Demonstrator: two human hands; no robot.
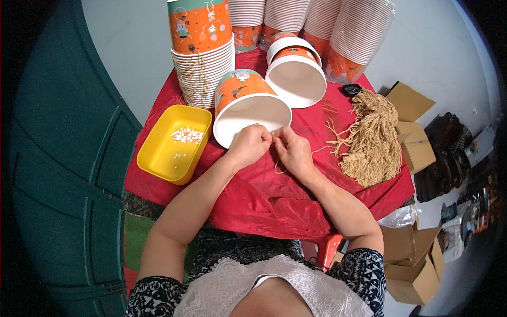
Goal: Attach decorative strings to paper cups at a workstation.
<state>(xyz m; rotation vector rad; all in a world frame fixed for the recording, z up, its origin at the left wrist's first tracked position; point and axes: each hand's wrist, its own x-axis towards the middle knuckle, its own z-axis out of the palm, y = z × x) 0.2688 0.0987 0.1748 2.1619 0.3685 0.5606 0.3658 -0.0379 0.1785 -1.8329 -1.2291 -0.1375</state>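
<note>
My left hand (250,143) and my right hand (293,151) meet fingertip to fingertip, both pinched on a thin tan string (278,165). They are at the lower right rim of an orange and white paper bucket (248,105), which lies on its side with its white mouth toward me. One end of the string hangs in a loop below my fingers. Whether the string passes through the rim is hidden by my fingers. Right of my right hand lies a thick bundle of tan strings (372,140). A yellow tub (150,140) with small white and orange pieces (187,135) is at my left.
A red cloth (280,211) covers the table. More buckets (297,79) lie behind, and tall bucket stacks (203,68) stand along the back. Cardboard boxes (417,142) are at the right, with an open carton (414,264) lower down. A dark green door (58,158) is at the left.
</note>
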